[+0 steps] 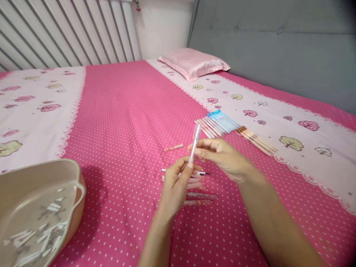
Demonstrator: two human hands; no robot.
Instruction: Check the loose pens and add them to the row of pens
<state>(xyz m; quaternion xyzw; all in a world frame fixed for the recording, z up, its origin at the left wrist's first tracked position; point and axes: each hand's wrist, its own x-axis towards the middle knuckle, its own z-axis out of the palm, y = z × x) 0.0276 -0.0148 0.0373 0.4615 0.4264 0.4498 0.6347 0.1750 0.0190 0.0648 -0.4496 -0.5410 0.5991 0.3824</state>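
Observation:
Both my hands hold one clear pen [195, 141] upright above the pink dotted bedspread [125, 122]. My left hand [178, 185] pinches its lower end. My right hand [219, 155] grips the barrel just above, fingers closed round it. Under my hands lie loose pen parts [198, 198] and a thin refill [202, 173]. A short pink pen piece [174, 147] lies a little to the left.
A row of several blue and pink pens [218, 124] lies beyond my hands, with brown-capped ones [257, 140] to their right. A beige basin [39, 207] with white scraps sits at the lower left. A pink pillow [193, 63] and grey headboard [278, 48] are at the back.

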